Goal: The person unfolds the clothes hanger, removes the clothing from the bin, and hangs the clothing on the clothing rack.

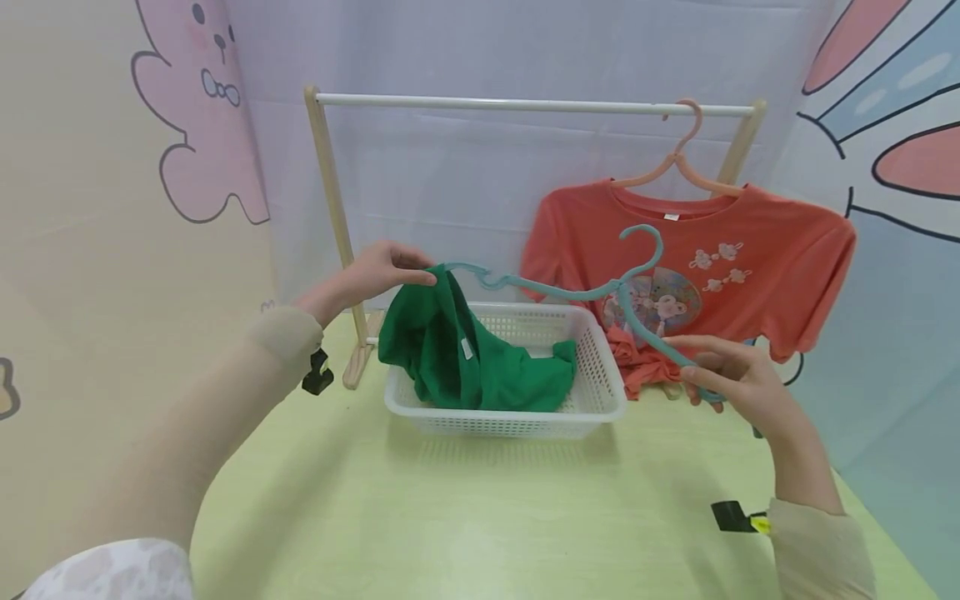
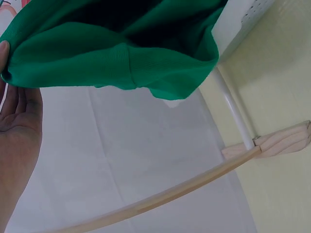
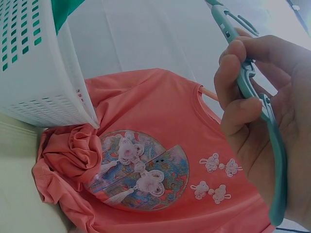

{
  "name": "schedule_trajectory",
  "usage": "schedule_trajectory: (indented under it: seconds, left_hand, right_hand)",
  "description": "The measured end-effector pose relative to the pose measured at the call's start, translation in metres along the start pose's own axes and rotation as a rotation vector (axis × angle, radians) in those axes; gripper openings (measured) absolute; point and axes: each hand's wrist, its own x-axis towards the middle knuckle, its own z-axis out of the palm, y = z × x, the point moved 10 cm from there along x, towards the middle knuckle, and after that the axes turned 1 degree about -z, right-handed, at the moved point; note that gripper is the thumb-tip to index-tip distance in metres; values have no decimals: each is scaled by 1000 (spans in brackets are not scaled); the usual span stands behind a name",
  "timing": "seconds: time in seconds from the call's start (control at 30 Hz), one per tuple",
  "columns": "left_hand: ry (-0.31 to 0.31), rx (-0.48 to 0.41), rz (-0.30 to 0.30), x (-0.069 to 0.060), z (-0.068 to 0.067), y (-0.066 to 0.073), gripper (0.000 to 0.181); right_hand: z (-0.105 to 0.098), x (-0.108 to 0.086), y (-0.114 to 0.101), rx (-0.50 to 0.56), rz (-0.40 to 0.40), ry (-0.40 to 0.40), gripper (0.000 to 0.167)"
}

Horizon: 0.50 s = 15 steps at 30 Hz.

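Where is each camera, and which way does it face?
Head: worn there, facing forward and down at the rack, both forearms, left grip and right grip.
Left wrist: worn there, facing the green garment; part of the left grip shows.
Right wrist: worn there, facing the coral shirt; the right grip shows, holding the teal hanger.
Head and right wrist share that shirt.

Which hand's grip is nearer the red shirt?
Right. The right hand's grip is in front of the red shirt; the left hand's grip is left of it, on the green garment.
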Motion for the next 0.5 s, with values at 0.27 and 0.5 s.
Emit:
schedule_trajectory:
  seconds: [0.27,0.5]
  left_hand:
    - [-74,-36,-2,-8,13,-17,34]
    - [-55,-63,10,-10,14,-18,28]
  right_hand:
    - [7,1,7,-30,8,-50,39]
    - [9,3,9,-33,16,-52,40]
